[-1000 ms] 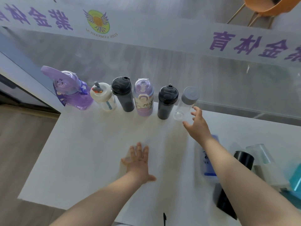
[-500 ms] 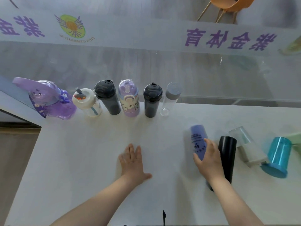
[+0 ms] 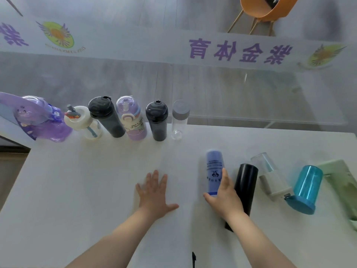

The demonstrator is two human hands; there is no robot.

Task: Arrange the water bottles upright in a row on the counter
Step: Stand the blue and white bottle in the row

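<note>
Right hand [image 3: 225, 198] gripped the lying blue bottle [image 3: 213, 171] near its cap end; light, smooth plastic, likely slippery; left hand [image 3: 154, 192] flat, fingers spread.

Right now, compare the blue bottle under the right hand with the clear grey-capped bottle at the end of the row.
The blue bottle lies on its side on the counter; the clear grey-capped bottle stands upright in the row.
The blue bottle is opaque and printed; the clear one is see-through and plain.
The right hand closes its grip on the blue bottle; nothing touches the clear one.
Both are slim cylinders.
</note>
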